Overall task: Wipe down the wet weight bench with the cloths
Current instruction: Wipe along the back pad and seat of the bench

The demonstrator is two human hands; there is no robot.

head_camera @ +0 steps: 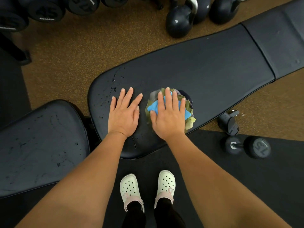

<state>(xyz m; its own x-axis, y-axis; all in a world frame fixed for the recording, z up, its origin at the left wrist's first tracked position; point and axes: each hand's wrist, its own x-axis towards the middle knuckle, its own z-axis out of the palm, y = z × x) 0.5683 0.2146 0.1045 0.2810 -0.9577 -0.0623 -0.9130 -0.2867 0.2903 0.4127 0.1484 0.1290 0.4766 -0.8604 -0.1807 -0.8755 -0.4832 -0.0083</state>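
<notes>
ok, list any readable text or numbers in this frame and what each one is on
"15": end face of the dumbbell on the floor at lower right, seen upside down.
"45", probably: end of a racked dumbbell at top left, upside down and dim.
Other racked dumbbell numbers, small white brand text: too blurred to read.
Kettlebell: small white logo mark, unreadable.
Bench, cloths: none.

Even, soft overhead light with faint shadows. Dull sheen lies on the black bench pad (205,66). Wide-angle bending curves the frame edges. The cloths (189,112) show motion blur; upper corners look soft.
</notes>
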